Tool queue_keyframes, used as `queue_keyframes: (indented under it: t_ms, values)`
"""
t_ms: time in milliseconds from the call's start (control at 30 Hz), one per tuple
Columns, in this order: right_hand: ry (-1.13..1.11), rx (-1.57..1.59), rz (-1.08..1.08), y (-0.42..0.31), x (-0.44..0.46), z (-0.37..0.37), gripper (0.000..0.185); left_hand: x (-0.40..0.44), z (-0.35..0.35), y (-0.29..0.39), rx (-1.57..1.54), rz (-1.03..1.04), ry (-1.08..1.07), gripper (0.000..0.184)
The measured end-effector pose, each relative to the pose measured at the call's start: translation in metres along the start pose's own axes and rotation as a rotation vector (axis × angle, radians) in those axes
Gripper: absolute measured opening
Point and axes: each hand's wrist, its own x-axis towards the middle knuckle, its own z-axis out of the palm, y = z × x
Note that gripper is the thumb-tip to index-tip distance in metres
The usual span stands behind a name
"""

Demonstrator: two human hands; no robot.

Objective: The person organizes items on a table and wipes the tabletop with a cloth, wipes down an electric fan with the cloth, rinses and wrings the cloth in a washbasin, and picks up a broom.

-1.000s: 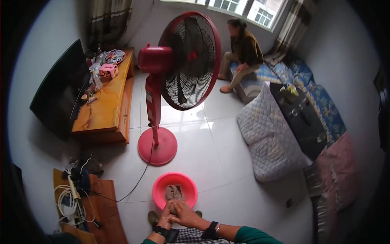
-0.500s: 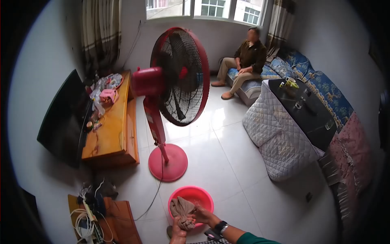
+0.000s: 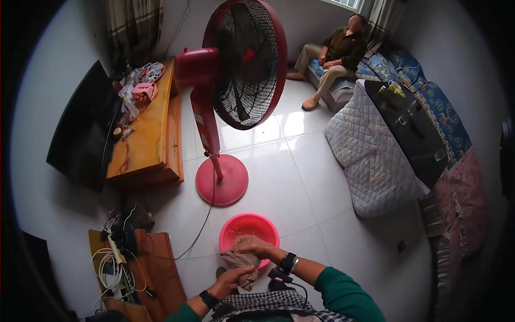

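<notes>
1. A bunched, brown-grey cloth (image 3: 238,261) lies across the near rim of a pink basin (image 3: 250,217) on the tiled floor, partly inside it.
2. The left hand (image 3: 229,280) grasps the cloth's near end, with its fingers closed around it.
3. The right hand (image 3: 258,248), farther off and to the right, grips the far part from above; its fingertips are hard to make out.
4. Good handling seems to call for firm, opposed grips, with the overhanging near end drawn inward so any drips land in the basin.
</notes>
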Motion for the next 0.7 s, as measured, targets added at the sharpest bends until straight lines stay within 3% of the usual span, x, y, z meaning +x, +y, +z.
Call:
queue_keyframes:
  t_ms: [67,100,133,200,267,300,333,400,433,467,533,567,633,667,700]
  values:
    - [0.127,0.188,0.522,-0.018,0.007,0.001,0.024,0.011,-0.003,0.000,0.048,0.012,0.015,0.027]
    - [0.056,-0.102,0.155,0.013,0.004,0.002,0.020,0.016,-0.009,-0.001,0.080,-0.014,0.014,0.025]
    - [0.054,-0.100,0.152,0.010,0.008,0.006,0.020,0.020,-0.010,0.002,0.115,-0.037,0.012,0.023]
    - [0.248,-0.233,0.686,0.005,0.016,0.011,0.020,0.033,-0.015,0.003,0.192,-0.017,0.077,0.024]
    - [0.276,-0.521,0.444,0.091,0.010,0.011,0.025,0.066,-0.038,-0.009,0.473,0.183,0.289,0.026]
    - [0.308,-0.676,0.331,0.134,0.007,0.011,0.027,0.090,-0.064,-0.012,0.695,0.106,0.289,0.032]
    - [0.311,-0.681,0.326,0.134,0.009,0.013,0.027,0.111,-0.080,-0.020,0.699,0.111,0.288,0.032]
    - [0.533,-0.916,0.494,0.124,0.014,0.020,0.034,0.142,-0.096,-0.030,1.736,0.813,0.513,0.044]
    - [0.679,-0.740,0.573,0.077,0.017,0.021,0.040,0.140,-0.088,-0.024,1.639,0.291,0.483,0.054]
    - [0.681,-0.743,0.570,0.060,0.023,0.020,0.040,0.127,-0.066,-0.015,1.640,0.295,0.484,0.054]
    - [0.829,-0.723,0.788,0.045,0.031,0.016,0.031,0.094,-0.008,0.011,0.839,0.238,0.704,0.048]
    - [0.825,-0.722,0.793,0.043,0.033,0.013,0.031,0.098,-0.007,0.016,0.835,0.233,0.705,0.048]
    - [0.964,-0.785,0.788,0.071,0.026,0.011,0.024,0.121,-0.031,0.007,0.793,0.870,0.594,0.041]
    - [0.643,-1.346,0.548,0.096,0.015,0.005,0.018,0.141,-0.064,-0.003,1.302,0.781,0.734,0.042]
    - [0.481,-1.398,0.599,0.092,0.013,0.001,0.035,0.131,-0.049,0.004,1.792,0.836,0.780,0.051]
